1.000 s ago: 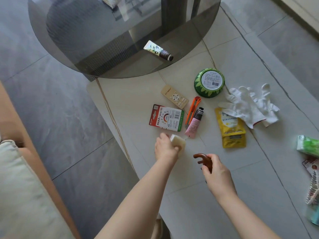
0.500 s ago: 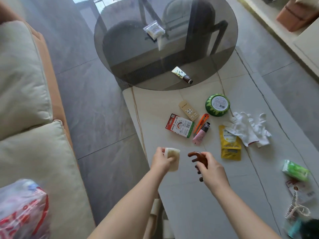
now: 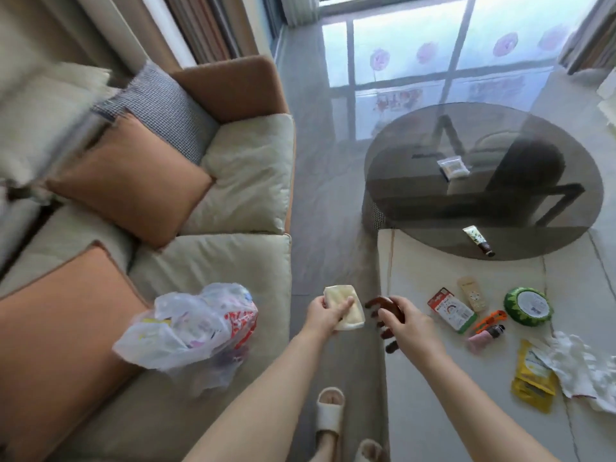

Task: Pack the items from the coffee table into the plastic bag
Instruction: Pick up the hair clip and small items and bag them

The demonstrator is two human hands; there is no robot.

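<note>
Here the left hand grips a pale pouch and the right hand grips a brown hair claw, above the floor; the plastic bag lies on the sofa, leftward, nearer the left hand

Domestic living room. A cushioned sofa with orange throw pillows occupies nine o'clock; a round smoked-glass table overlaps the stone-topped coffee table at two o'clock; curtains and a floor-length window stand at twelve.
</note>
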